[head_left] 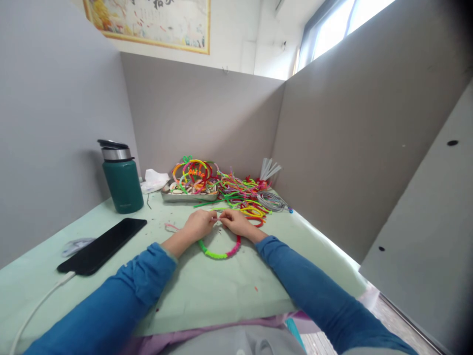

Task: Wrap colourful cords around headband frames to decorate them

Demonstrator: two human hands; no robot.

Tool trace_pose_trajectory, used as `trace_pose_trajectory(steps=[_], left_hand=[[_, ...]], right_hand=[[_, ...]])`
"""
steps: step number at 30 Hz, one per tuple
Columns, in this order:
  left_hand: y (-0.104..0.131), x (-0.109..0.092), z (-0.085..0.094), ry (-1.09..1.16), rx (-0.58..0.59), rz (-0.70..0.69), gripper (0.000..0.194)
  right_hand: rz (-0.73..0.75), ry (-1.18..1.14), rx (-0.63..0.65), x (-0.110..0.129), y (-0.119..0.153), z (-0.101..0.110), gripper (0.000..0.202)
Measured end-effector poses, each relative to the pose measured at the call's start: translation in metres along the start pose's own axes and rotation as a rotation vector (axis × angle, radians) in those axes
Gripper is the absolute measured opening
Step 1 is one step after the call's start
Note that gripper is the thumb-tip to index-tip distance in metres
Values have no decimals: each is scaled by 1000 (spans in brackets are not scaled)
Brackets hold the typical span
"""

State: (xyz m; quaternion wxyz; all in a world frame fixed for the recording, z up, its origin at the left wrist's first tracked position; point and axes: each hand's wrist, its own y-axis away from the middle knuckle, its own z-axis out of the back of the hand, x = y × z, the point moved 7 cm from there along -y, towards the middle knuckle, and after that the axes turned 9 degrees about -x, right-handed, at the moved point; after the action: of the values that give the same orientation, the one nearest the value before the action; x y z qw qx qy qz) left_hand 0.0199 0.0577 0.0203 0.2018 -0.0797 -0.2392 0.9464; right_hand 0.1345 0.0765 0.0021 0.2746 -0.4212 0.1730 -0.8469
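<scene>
Both hands meet over the middle of the table, fingertips nearly touching. My left hand point(200, 224) pinches a thin pink pipe cleaner point(172, 226), whose loose end sticks out to the left of the wrist. Opposite it, my right hand point(235, 223) is closed at the same thin strand, thumb and forefinger together. Below the hands hangs or lies a ring point(217, 255) wrapped in green, yellow-green, magenta and red fuzzy sections. Its upper part is hidden behind the hands.
A metal tray point(190, 197) with colourful rings stands at the back, beside piled pipe cleaners point(240, 187) and coiled grey wire point(272, 201). A green bottle point(123, 185) and charging phone point(103, 245) are at left. Grey partitions point(203, 113) surround the table.
</scene>
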Motion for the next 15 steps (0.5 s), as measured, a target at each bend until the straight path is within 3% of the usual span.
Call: trace_pose_trajectory(steps=[15], left_hand=[[-2,1,0,-51,3,-29,25]], right_hand=[[84,50,20,5,0,-3,16]])
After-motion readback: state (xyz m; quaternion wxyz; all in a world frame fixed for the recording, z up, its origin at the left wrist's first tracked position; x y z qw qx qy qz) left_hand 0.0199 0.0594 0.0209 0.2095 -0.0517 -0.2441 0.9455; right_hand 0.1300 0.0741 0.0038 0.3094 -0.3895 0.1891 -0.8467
